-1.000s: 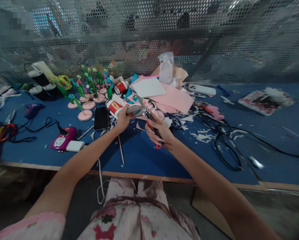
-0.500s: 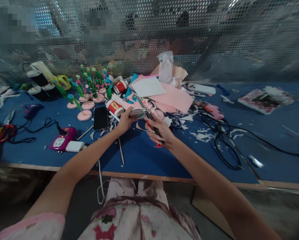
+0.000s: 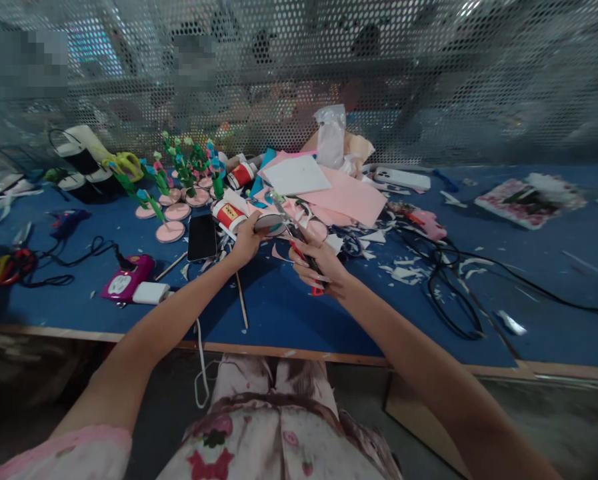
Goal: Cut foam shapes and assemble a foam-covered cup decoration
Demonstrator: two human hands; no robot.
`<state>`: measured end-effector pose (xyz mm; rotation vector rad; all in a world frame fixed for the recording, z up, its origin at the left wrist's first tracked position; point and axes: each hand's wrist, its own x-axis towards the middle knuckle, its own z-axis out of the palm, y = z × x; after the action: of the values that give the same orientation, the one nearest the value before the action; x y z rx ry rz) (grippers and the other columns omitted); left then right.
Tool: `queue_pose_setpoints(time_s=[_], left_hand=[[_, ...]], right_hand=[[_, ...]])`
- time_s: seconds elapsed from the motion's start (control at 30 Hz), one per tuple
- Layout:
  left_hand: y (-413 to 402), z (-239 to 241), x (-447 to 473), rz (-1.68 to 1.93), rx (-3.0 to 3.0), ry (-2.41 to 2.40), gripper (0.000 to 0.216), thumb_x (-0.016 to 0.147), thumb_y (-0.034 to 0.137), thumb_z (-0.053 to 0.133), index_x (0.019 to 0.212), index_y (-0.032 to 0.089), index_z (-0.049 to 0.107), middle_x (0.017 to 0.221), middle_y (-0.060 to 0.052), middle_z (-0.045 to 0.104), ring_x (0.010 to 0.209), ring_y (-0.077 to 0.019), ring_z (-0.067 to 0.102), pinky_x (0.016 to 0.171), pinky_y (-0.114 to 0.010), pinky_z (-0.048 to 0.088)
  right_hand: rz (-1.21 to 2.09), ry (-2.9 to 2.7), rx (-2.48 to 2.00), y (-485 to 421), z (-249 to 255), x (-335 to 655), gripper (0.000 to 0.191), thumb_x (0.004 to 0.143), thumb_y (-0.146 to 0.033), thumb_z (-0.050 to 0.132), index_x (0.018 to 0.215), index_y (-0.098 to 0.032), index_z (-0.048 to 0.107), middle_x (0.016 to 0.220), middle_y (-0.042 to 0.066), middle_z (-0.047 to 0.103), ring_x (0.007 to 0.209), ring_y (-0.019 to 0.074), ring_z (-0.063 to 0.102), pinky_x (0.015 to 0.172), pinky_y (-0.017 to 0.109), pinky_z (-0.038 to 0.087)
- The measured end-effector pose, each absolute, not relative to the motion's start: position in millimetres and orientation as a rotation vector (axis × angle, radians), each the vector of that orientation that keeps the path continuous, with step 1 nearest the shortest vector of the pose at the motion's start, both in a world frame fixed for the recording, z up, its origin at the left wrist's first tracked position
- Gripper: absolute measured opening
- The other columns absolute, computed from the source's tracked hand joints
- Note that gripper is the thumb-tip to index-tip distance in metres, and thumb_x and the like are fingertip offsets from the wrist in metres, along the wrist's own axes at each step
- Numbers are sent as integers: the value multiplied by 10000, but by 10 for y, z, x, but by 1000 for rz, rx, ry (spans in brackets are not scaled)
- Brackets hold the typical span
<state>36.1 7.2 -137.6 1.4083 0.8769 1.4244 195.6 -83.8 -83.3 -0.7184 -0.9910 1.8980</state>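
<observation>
My left hand (image 3: 246,241) pinches a small round disc (image 3: 270,223), pale with a dark rim, above the blue table (image 3: 289,307). My right hand (image 3: 319,263) is closed on red-handled scissors (image 3: 299,243), whose blades point up and left to the disc's edge. Both hands hover over the table's middle, just in front of a pile of pink sheets (image 3: 349,197) and a white sheet (image 3: 296,175). A black phone (image 3: 202,237) lies left of my left hand.
Small craft flowers on pink round bases (image 3: 171,230) stand at the back left. Red-and-white rolls (image 3: 229,215), a pink device (image 3: 125,281), a white charger (image 3: 150,292), black cables (image 3: 449,280) and paper scraps (image 3: 403,270) litter the table. A perforated metal screen (image 3: 429,80) closes the far side.
The disc and the scissors shifted slightly between frames, with my hands staying at the same spot. Nothing was let go.
</observation>
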Motion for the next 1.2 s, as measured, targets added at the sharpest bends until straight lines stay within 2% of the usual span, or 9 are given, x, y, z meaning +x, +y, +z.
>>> queue_pose_setpoints(time_s=[0.27, 0.37, 0.5, 0.67, 0.77, 1.0, 1.2], left_hand=[[-72, -1307, 403, 1236, 1547, 900, 185, 638, 222, 658, 687, 165, 490, 606, 42, 498, 587, -96, 506, 546, -213, 496], [-38, -1332, 374, 1284, 1572, 983, 234, 632, 215, 675, 776, 174, 495, 660, 33, 528, 600, -104, 521, 519, -208, 483], [32, -1338, 332, 1364, 1549, 1060, 360, 618, 185, 687, 923, 179, 494, 823, 4, 582, 682, -119, 577, 566, -223, 506], [71, -1317, 327, 1400, 1495, 1148, 376, 565, 154, 715, 879, 165, 509, 794, 1, 590, 729, -152, 593, 637, -271, 516], [80, -1306, 328, 1417, 1429, 1101, 340, 598, 194, 720, 849, 168, 492, 751, 8, 598, 724, -151, 604, 657, -271, 519], [51, -1313, 354, 1425, 1368, 960, 300, 664, 242, 679, 879, 190, 477, 825, -4, 594, 733, -143, 614, 574, -245, 539], [75, -1367, 344, 1444, 1410, 972, 244, 649, 179, 633, 845, 184, 487, 796, 11, 553, 744, -126, 579, 610, -237, 534]], right_hand=[[1887, -1023, -694, -837, -865, 1935, 603, 894, -179, 404, 1428, -322, 163, 533, -116, 440, 234, 34, 284, 200, 115, 275], [1849, -1008, -694, -830, -867, 1940, 607, 890, -182, 419, 1425, -324, 170, 534, -116, 435, 242, 33, 289, 205, 111, 273], [1844, -976, -726, -816, -860, 1953, 571, 901, -191, 403, 1411, -329, 187, 538, -117, 432, 244, 31, 279, 214, 109, 269], [1845, -964, -757, -808, -866, 1952, 554, 901, -206, 414, 1396, -337, 203, 534, -123, 415, 243, 27, 271, 220, 105, 262], [1839, -959, -743, -802, -874, 1953, 535, 905, -192, 397, 1393, -321, 220, 539, -118, 422, 242, 29, 269, 216, 108, 260], [1844, -946, -653, -804, -872, 1956, 554, 910, -137, 312, 1410, -325, 164, 541, -115, 429, 234, 41, 252, 204, 113, 253], [1864, -1001, -711, -818, -852, 1945, 571, 901, -189, 389, 1403, -346, 167, 546, -122, 414, 234, 31, 262, 205, 114, 263]])
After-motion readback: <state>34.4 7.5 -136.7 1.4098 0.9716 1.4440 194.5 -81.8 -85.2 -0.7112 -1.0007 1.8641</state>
